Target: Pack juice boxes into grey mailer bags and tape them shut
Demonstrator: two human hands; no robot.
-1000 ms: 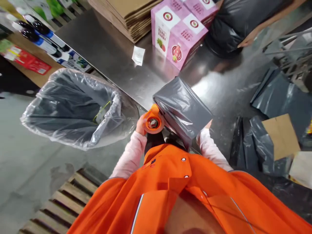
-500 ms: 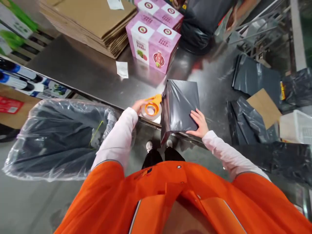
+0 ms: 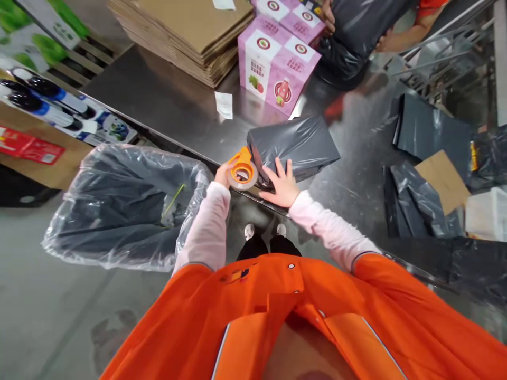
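A parcel wrapped in a grey plastic mailer bag lies flat on the steel table near its front edge. My left hand grips an orange tape dispenser held against the parcel's near left corner. My right hand lies on the parcel's near end, fingers spread and pressing down. My orange vest and pink sleeves fill the bottom of the view.
A bin lined with clear plastic stands left of me below the table. Pink cartons, a stack of flat cardboard and a paper slip lie farther back. Grey mailer bags pile at right. Another person's hands hold a black bag.
The parcel went from standing tilted on end to lying flat on the table. My right hand moved from its right side to its near end, beside the tape dispenser.
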